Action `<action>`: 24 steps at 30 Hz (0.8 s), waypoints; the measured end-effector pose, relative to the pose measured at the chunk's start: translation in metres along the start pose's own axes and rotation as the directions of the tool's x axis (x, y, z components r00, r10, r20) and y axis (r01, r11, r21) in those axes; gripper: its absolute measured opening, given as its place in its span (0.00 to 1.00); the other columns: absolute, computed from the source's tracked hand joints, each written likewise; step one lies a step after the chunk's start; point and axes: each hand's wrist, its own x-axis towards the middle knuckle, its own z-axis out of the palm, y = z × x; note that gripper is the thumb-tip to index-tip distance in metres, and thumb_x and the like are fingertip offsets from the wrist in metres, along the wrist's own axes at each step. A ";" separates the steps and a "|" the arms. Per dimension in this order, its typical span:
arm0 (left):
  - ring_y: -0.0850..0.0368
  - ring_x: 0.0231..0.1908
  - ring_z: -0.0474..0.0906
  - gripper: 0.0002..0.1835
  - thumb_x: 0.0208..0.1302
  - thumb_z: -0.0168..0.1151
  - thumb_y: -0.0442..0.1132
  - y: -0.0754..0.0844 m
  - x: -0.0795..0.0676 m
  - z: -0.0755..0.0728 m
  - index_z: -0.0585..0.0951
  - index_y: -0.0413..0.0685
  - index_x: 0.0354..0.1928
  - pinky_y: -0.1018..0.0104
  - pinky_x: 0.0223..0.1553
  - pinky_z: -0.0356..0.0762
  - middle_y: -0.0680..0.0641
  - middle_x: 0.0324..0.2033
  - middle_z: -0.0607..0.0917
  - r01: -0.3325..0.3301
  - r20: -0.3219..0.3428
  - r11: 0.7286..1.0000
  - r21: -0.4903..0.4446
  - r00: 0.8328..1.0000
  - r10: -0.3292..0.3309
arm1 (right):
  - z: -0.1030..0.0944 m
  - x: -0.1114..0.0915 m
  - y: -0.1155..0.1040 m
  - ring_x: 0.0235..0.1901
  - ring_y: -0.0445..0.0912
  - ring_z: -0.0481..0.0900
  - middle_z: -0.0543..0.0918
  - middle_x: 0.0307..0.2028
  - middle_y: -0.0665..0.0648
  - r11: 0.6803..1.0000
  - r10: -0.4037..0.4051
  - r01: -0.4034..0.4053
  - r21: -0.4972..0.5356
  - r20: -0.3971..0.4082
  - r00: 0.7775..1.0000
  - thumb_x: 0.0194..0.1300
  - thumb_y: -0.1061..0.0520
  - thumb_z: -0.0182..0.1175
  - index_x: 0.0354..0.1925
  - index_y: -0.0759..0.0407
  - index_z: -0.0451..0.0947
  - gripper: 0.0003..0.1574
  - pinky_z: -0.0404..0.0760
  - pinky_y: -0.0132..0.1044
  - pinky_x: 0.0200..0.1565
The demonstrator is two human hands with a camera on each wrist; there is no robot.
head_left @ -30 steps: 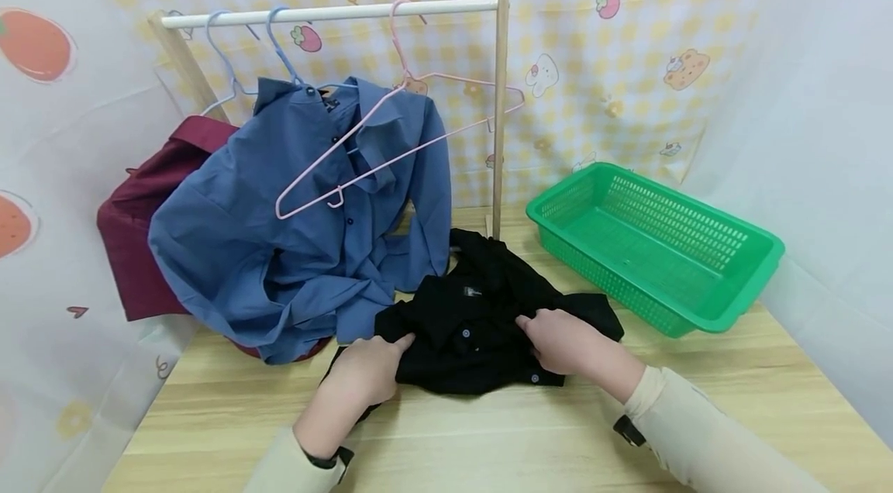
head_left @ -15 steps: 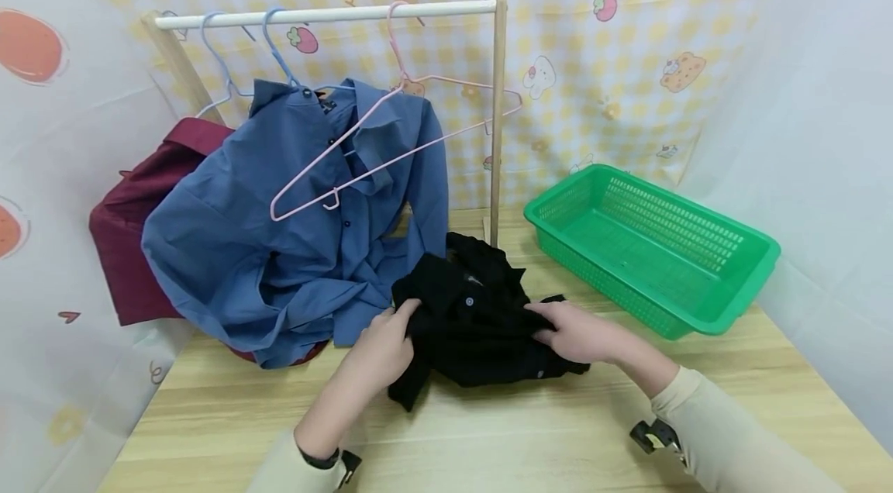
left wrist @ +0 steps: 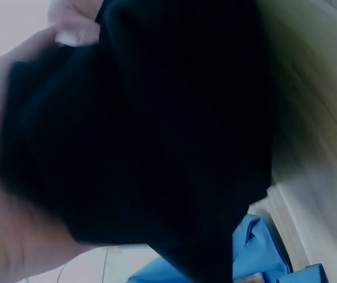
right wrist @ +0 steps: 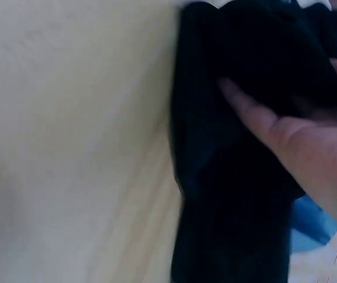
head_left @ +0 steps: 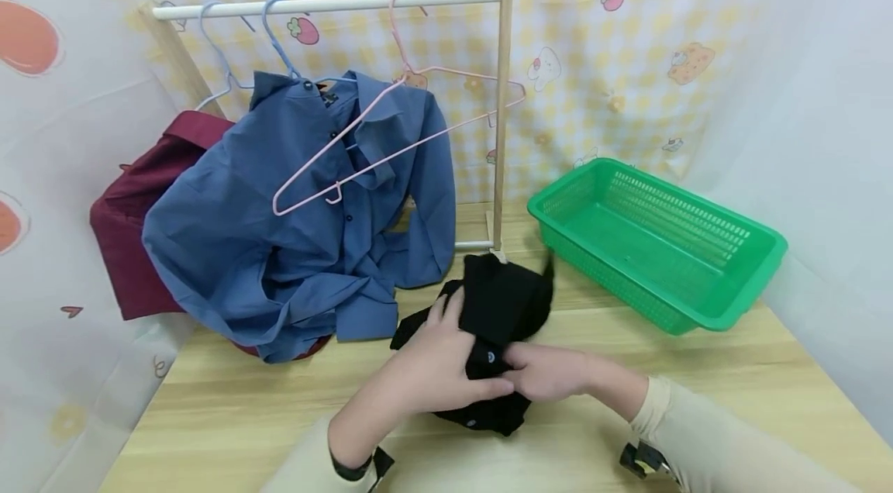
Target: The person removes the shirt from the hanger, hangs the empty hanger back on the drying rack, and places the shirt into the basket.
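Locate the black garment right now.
Head view: the black garment is lower centre, bunched in the left hand and right hand, right of the blue shirt and left of the green basket.

The wood-grain tabletop (head_left: 732, 377) before me bore a green perforated basket (head_left: 607, 272) and a clothes rack (head_left: 501, 129). Lower folds of a blue shirt (head_left: 307, 245) rested on it.

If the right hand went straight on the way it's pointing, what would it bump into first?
The black shirt, which the right hand is touching; just past that, probably the left hand, though depth is unclear.
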 end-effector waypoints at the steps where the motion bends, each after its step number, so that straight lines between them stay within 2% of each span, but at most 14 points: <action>1: 0.25 0.81 0.51 0.45 0.60 0.71 0.72 0.001 0.002 0.001 0.80 0.51 0.71 0.32 0.74 0.68 0.34 0.85 0.48 -0.001 0.026 0.997 0.080 1.000 -0.001 | 0.004 0.000 0.000 0.38 0.35 0.78 0.84 0.39 0.47 1.000 -0.004 0.004 0.010 0.005 1.000 0.81 0.56 0.51 0.47 0.57 0.84 0.15 0.76 0.29 0.46; 2: 0.24 0.81 0.50 0.42 0.58 0.73 0.72 0.003 0.004 0.003 0.85 0.49 0.64 0.32 0.74 0.68 0.34 0.85 0.50 0.006 0.057 0.988 0.154 0.998 -0.015 | 0.007 0.000 0.001 0.42 0.34 0.79 0.86 0.44 0.48 1.000 -0.019 0.019 0.019 0.017 1.000 0.83 0.55 0.49 0.52 0.57 0.85 0.17 0.77 0.28 0.51; 5: 0.27 0.82 0.52 0.26 0.56 0.80 0.63 0.005 0.012 0.012 0.91 0.55 0.50 0.32 0.71 0.72 0.39 0.85 0.54 0.007 0.105 0.953 0.301 0.994 -0.041 | 0.016 -0.003 0.001 0.49 0.32 0.79 0.85 0.53 0.50 0.999 -0.042 0.042 -0.016 0.044 0.998 0.86 0.51 0.47 0.61 0.55 0.81 0.19 0.76 0.29 0.58; 6: 0.28 0.82 0.54 0.26 0.56 0.81 0.60 0.007 0.014 0.016 0.90 0.56 0.53 0.32 0.70 0.72 0.41 0.85 0.55 -0.002 0.115 0.941 0.339 0.993 -0.039 | 0.018 -0.006 -0.001 0.53 0.31 0.78 0.84 0.56 0.49 0.998 -0.028 0.031 -0.063 0.048 0.998 0.86 0.50 0.47 0.64 0.54 0.79 0.20 0.76 0.30 0.60; 9: 0.31 0.81 0.58 0.23 0.57 0.80 0.50 0.011 0.019 0.024 0.89 0.57 0.55 0.32 0.68 0.74 0.46 0.83 0.60 -0.040 0.138 0.907 0.420 0.990 -0.020 | 0.022 -0.016 -0.013 0.38 0.30 0.79 0.83 0.39 0.44 0.967 0.029 -0.017 -0.253 0.043 0.999 0.85 0.45 0.52 0.53 0.49 0.80 0.15 0.80 0.29 0.47; 11: 0.33 0.80 0.60 0.22 0.57 0.78 0.47 0.014 0.022 0.027 0.89 0.59 0.56 0.32 0.67 0.75 0.50 0.82 0.63 -0.058 0.163 0.893 0.447 0.986 -0.017 | 0.019 -0.024 -0.024 0.31 0.28 0.78 0.81 0.33 0.39 0.928 0.032 -0.024 -0.371 0.016 0.999 0.82 0.43 0.56 0.47 0.47 0.81 0.12 0.80 0.28 0.40; 13: 0.36 0.77 0.64 0.22 0.57 0.78 0.46 0.016 0.025 0.028 0.88 0.61 0.55 0.32 0.65 0.77 0.52 0.81 0.65 -0.064 0.178 0.887 0.457 0.984 -0.020 | 0.012 -0.031 -0.035 0.22 0.28 0.72 0.76 0.23 0.37 0.889 -0.017 -0.006 -0.459 -0.045 0.999 0.78 0.43 0.62 0.35 0.45 0.82 0.13 0.75 0.26 0.30; 15: 0.39 0.73 0.68 0.21 0.58 0.77 0.46 0.018 0.027 0.027 0.88 0.63 0.55 0.32 0.63 0.78 0.53 0.80 0.67 -0.070 0.190 0.883 0.463 0.981 -0.022 | 0.004 -0.037 -0.044 0.24 0.28 0.73 0.80 0.26 0.37 0.831 -0.093 -0.004 -0.557 -0.146 0.985 0.73 0.43 0.68 0.34 0.45 0.83 0.12 0.75 0.27 0.28; 17: 0.42 0.68 0.72 0.16 0.59 0.76 0.46 0.020 0.031 0.026 0.88 0.62 0.50 0.34 0.60 0.80 0.53 0.79 0.68 -0.085 0.218 0.878 0.470 0.976 -0.023 | -0.002 -0.039 -0.049 0.32 0.31 0.78 0.83 0.36 0.40 0.742 -0.156 -0.046 -0.669 -0.239 0.959 0.67 0.39 0.73 0.38 0.47 0.84 0.16 0.78 0.29 0.30; 19: 0.44 0.66 0.74 0.18 0.60 0.75 0.46 0.021 0.035 0.023 0.88 0.61 0.53 0.39 0.60 0.82 0.52 0.79 0.69 -0.097 0.252 0.876 0.473 0.967 -0.029 | -0.005 -0.037 -0.047 0.46 0.40 0.83 0.84 0.50 0.49 0.658 -0.158 -0.121 -0.744 -0.294 0.943 0.61 0.31 0.75 0.50 0.52 0.83 0.32 0.84 0.36 0.39; 20: 0.43 0.67 0.75 0.19 0.61 0.74 0.45 0.021 0.038 0.021 0.88 0.59 0.55 0.41 0.62 0.82 0.51 0.79 0.69 -0.099 0.272 0.877 0.471 0.961 -0.038 | -0.004 -0.034 -0.044 0.54 0.46 0.82 0.81 0.59 0.54 0.627 -0.132 -0.154 -0.764 -0.299 0.945 0.58 0.27 0.74 0.59 0.55 0.80 0.45 0.86 0.42 0.46; 21: 0.43 0.68 0.75 0.20 0.62 0.73 0.45 0.021 0.041 0.019 0.87 0.58 0.57 0.44 0.63 0.82 0.50 0.79 0.69 -0.099 0.293 0.879 0.467 0.955 -0.048 | -0.003 -0.031 -0.039 0.63 0.53 0.79 0.76 0.67 0.59 0.610 -0.099 -0.176 -0.773 -0.295 0.950 0.55 0.22 0.73 0.69 0.59 0.74 0.58 0.86 0.49 0.54; 22: 0.43 0.70 0.74 0.20 0.63 0.73 0.44 0.020 0.044 0.017 0.87 0.56 0.58 0.47 0.65 0.81 0.48 0.80 0.67 -0.096 0.312 0.883 0.459 0.948 -0.059 | -0.002 -0.026 -0.033 0.72 0.59 0.73 0.69 0.75 0.63 0.612 -0.063 -0.185 -0.769 -0.281 0.958 0.53 0.19 0.72 0.77 0.61 0.66 0.70 0.82 0.57 0.62; 24: 0.44 0.74 0.72 0.31 0.64 0.72 0.44 0.017 0.050 0.015 0.80 0.50 0.70 0.54 0.67 0.80 0.43 0.83 0.62 -0.069 0.336 0.903 0.425 0.938 -0.087 | -0.001 -0.018 -0.018 0.82 0.65 0.57 0.52 0.85 0.67 0.655 0.016 -0.202 -0.728 -0.254 0.967 0.50 0.15 0.70 0.85 0.60 0.48 0.84 0.70 0.69 0.71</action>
